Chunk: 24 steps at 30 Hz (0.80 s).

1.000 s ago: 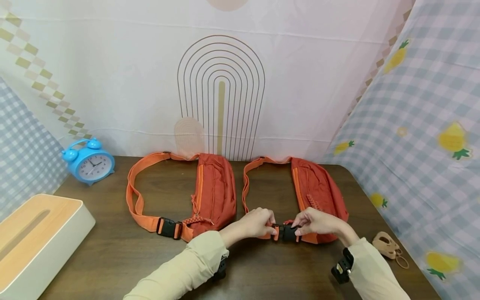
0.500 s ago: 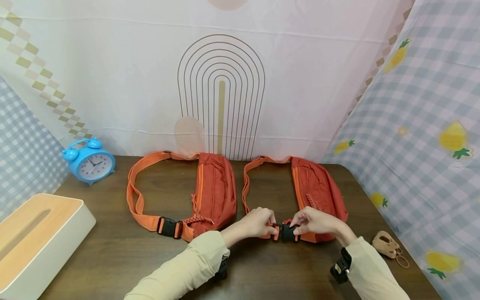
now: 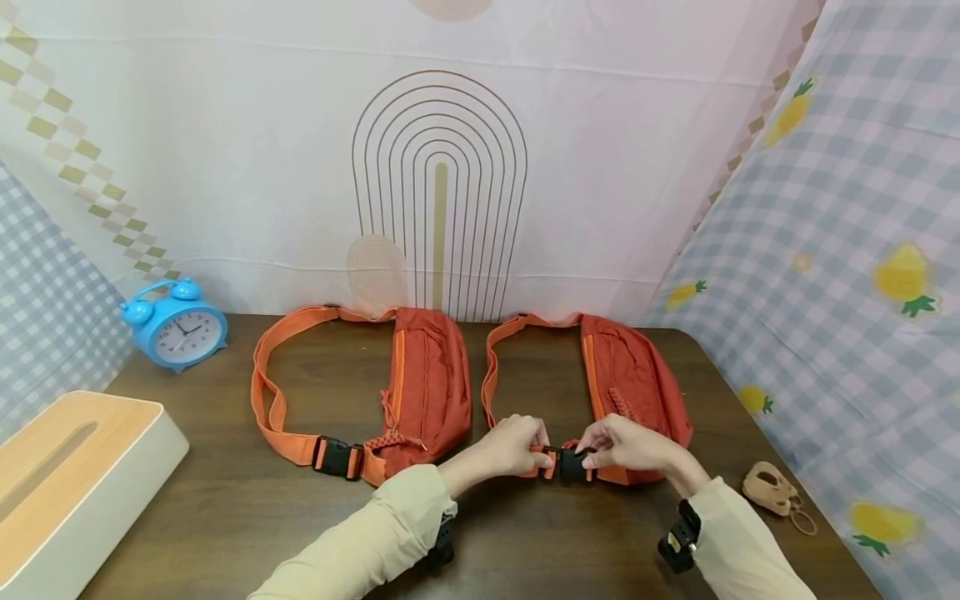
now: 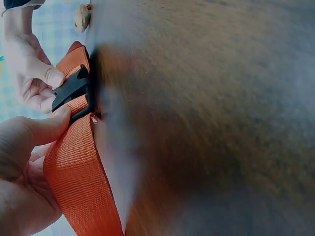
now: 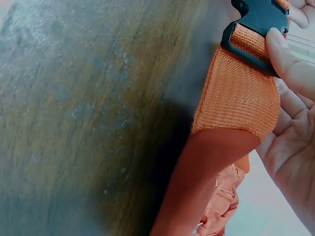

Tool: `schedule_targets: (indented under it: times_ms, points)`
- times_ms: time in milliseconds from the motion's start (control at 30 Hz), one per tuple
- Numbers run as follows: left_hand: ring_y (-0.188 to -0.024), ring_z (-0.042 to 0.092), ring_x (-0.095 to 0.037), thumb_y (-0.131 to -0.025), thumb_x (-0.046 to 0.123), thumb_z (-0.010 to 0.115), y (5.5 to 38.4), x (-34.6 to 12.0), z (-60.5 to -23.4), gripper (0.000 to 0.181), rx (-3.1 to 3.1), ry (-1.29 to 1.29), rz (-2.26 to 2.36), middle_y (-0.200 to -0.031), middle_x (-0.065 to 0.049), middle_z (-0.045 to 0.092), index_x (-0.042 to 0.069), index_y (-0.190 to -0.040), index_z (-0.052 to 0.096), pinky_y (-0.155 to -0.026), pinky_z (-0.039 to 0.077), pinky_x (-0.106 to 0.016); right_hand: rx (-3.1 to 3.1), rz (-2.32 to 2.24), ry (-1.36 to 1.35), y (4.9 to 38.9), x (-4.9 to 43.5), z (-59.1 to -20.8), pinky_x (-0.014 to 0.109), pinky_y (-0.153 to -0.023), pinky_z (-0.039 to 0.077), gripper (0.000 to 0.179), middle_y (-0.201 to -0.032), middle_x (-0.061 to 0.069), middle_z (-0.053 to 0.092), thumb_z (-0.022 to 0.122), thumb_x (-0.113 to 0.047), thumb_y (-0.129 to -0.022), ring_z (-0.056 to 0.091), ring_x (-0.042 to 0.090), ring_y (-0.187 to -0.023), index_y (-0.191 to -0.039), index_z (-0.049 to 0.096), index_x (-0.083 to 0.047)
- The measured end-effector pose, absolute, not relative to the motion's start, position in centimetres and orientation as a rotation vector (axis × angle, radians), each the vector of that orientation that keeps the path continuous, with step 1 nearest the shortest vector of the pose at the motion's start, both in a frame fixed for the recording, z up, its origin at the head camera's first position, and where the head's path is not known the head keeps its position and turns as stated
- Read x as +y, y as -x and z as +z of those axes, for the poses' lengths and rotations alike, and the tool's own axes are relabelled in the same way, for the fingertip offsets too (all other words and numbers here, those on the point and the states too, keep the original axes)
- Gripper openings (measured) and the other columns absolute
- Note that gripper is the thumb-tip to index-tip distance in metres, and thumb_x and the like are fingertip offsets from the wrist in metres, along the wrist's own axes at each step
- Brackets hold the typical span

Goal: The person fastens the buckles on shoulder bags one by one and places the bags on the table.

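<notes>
A red waist bag (image 3: pixel 637 392) with an orange strap (image 4: pixel 81 172) lies at the right of the table, its black buckle (image 3: pixel 573 467) in front. My left hand (image 3: pixel 517 446) pinches the strap end of the buckle's left half between thumb and fingers. On the other half, my right hand (image 3: pixel 633 446) grips with its thumb (image 5: pixel 280 46) on the black plastic. Both halves meet end to end in line, the prong side pushed into the socket. In the left wrist view the buckle (image 4: pixel 74 91) stands tilted, close over the tabletop.
To the left lies a second red waist bag (image 3: pixel 435 383), its buckle (image 3: pixel 337 457) fastened. A blue alarm clock (image 3: pixel 180 329) and a white tissue box (image 3: pixel 112 483) with a wooden top stand at far left. A tan keychain (image 3: pixel 772 490) lies by the right edge.
My right hand has shifted slightly left with its buckle half, bringing it closer to the left half. My left hand keeps nearly the same place.
</notes>
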<state>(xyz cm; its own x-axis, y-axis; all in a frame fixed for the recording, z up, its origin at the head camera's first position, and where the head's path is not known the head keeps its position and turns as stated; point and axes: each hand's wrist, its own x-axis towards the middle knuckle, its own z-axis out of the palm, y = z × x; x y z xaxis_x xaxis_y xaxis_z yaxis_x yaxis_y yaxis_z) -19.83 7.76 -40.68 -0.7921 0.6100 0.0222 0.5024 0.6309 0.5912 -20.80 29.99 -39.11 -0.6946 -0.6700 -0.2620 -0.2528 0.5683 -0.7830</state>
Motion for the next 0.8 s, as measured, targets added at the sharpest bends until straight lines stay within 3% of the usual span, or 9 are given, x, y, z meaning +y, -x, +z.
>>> schedule_targets:
  times_ms: [800]
  points:
    - [-0.055,0.040,-0.003,-0.078,0.019,0.072,19.91,7.69,-41.05,0.014,2.691,-0.935,0.922,-0.062,0.008,0.049,0.009,-0.080,0.062,-0.052,0.032,-0.015,2.232,-1.066,0.776,20.90,29.65,-39.55,0.021,-0.069,0.048,0.017,-0.077,0.016,0.068,0.062,-0.011,-0.085,0.062,0.011,-0.067,-0.096,0.064,0.002]
